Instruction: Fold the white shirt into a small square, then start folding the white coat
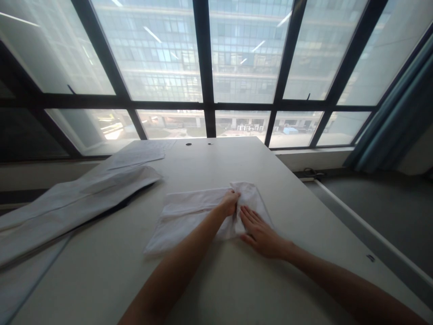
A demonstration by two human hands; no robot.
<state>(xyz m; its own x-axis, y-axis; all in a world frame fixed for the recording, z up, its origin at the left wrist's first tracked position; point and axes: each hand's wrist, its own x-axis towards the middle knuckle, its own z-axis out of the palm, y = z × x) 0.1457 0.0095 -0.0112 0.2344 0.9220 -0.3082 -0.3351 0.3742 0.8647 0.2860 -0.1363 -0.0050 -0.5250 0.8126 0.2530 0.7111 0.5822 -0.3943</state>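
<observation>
A white cloth (189, 216) lies partly folded in the middle of the pale table (237, 289). My left hand (231, 201) is closed on a bunched fold near the cloth's right end, lifting it slightly. My right hand (260, 232) lies flat with fingers spread, pressing down on the cloth's right part just beside the left hand.
Long white garments or sheets (77, 198) lie across the table's left side, hanging over its left edge. Two small holes (188, 144) sit at the table's far edge. A big window with dark frames (206, 104) stands behind. A blue curtain (399, 113) hangs at right; floor lies below right.
</observation>
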